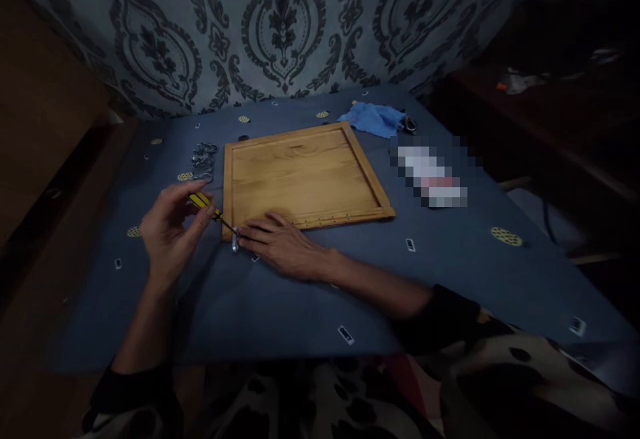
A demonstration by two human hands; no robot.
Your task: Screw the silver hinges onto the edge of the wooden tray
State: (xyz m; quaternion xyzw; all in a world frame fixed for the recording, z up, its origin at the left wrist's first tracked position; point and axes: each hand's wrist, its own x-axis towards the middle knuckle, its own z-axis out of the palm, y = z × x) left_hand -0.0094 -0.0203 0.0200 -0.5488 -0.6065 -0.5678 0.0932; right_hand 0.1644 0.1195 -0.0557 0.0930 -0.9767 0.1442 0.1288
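My left hand [173, 226] is closed around the yellow-and-black handle of a screwdriver [201, 200]. Its shaft slants down to the right, the tip meeting a small metal hook [235, 244] at the near left corner of a framed wooden board [300, 176]. Palm down, my right hand [287, 246] rests along the board's near edge. Its leading fingers close on the hook from the right, while the outer finger stretches over the wood. The right thumb is hidden, and the exact contact at the screwdriver tip is too small to make out.
Several metal hooks [204, 156] lie left of the board on the blue patterned cloth [310, 312]. Behind its far right corner are a blue rag [373, 119] and a small dark object [410, 124]. A blurred-out item [433, 176] lies to the right. A patterned curtain [283, 19] hangs behind.
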